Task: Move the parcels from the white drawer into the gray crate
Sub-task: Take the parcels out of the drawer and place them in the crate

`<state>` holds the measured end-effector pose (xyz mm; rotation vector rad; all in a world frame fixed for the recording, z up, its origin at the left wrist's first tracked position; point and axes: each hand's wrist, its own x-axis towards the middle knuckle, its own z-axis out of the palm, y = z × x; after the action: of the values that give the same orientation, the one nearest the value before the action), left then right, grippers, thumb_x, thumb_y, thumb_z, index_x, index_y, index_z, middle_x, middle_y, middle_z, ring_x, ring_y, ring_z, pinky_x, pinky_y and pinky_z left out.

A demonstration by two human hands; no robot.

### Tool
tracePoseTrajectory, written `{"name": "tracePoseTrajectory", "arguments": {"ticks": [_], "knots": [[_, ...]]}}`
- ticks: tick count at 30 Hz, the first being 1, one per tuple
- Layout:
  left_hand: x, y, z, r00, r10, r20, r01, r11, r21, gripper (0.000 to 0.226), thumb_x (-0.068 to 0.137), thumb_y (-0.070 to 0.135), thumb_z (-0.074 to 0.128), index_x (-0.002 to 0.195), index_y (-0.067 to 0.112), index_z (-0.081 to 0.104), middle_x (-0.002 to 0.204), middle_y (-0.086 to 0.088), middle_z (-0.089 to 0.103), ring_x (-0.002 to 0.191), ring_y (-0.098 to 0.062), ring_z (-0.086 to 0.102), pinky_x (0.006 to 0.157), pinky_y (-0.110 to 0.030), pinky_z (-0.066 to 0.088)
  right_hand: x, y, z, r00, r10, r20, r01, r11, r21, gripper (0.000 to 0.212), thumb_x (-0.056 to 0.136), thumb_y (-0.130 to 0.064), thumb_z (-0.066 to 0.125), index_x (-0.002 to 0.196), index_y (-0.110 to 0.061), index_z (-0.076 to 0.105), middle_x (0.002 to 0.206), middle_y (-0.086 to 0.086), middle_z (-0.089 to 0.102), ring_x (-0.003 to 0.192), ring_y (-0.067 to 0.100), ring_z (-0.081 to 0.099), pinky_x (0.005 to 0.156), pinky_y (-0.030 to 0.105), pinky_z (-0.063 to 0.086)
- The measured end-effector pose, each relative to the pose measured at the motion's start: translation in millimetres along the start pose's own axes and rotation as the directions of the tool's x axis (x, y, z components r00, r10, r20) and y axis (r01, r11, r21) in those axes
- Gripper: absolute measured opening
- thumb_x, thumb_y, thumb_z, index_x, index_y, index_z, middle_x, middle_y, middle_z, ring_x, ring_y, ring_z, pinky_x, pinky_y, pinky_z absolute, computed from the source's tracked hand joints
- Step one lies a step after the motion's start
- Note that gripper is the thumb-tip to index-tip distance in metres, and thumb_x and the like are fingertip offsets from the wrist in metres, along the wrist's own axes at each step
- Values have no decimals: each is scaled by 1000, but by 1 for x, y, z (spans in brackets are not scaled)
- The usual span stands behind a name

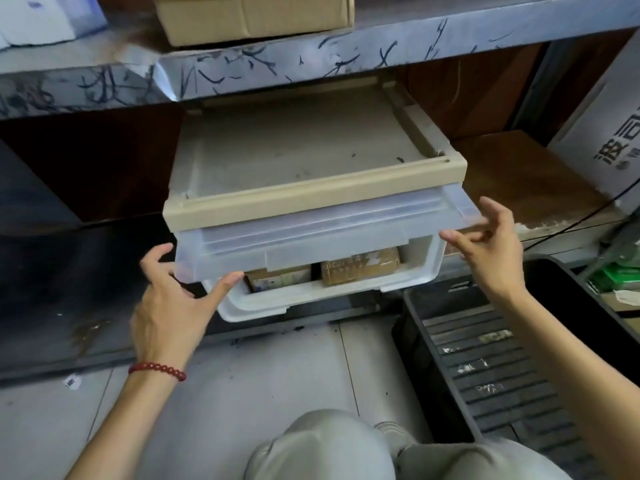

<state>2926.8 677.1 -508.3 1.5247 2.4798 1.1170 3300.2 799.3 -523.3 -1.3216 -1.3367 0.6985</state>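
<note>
A drawer unit with a beige top frame (311, 199) sits under a metal shelf. Its upper translucent drawer (311, 244) is slid partly out. My left hand (173, 306) grips that drawer's lower left corner, thumb under the front edge. My right hand (491, 251) holds its right corner between thumb and curled fingers. Below it the white drawer (304, 301) stands pulled out, and two brown parcels (280, 277) (360, 266) show inside it, side by side. The gray crate (485, 368) lies on the floor at the right with nothing on its ribbed bottom.
A cardboard box (252, 15) sits on the scribbled metal shelf (311, 60) above. A white printed carton (602, 133) stands at the right, with a black cable beside it. My knees (329, 448) are at the bottom, over tiled floor (259, 375).
</note>
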Motion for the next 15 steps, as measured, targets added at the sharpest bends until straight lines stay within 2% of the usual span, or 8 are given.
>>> {"name": "tracePoseTrajectory", "arguments": {"ticks": [2,3,6,8,11,15], "knots": [[13,5,4,1000,-7,-30,8,999,36,101,62,72,66,135,16,25,109,-7,61,89,-30,61,56,-32,41,14,2,7,1000,-8,-3,8,1000,24,89,73,-24,79,144,-14,27,87,-8,53,76,14,61,87,38,54],[19,8,6,998,-12,-66,15,999,44,105,60,73,66,137,15,25,118,-9,56,98,-33,59,63,-39,46,19,4,11,1000,-10,-14,11,999,32,90,73,-25,79,144,-14,25,87,-8,54,75,13,61,87,35,54],[33,13,11,982,-3,-189,11,999,44,116,57,71,71,144,12,22,143,-16,32,124,-38,42,89,-57,46,29,7,24,998,-18,-67,20,999,26,90,74,-32,77,145,-13,25,88,-8,56,68,-4,56,79,14,50],[40,16,14,980,41,-194,-37,999,20,112,62,66,73,147,16,21,150,-14,24,134,-35,33,99,-57,40,35,7,32,994,-35,-101,35,999,4,85,78,-32,76,145,-12,27,89,-8,54,65,-8,54,73,7,47],[52,23,20,975,86,-202,-77,996,51,99,70,60,72,146,19,26,150,-10,29,134,-32,33,100,-54,38,45,7,43,992,-34,-121,36,999,21,77,81,-28,76,141,-12,30,87,-7,52,61,-8,51,70,7,44],[57,33,26,977,33,-212,-19,998,67,94,70,58,73,143,17,30,146,-10,34,128,-33,39,96,-54,42,46,6,49,993,-24,-115,27,999,27,70,82,-29,75,134,-14,32,87,-2,52,65,-4,51,68,7,44]]}}
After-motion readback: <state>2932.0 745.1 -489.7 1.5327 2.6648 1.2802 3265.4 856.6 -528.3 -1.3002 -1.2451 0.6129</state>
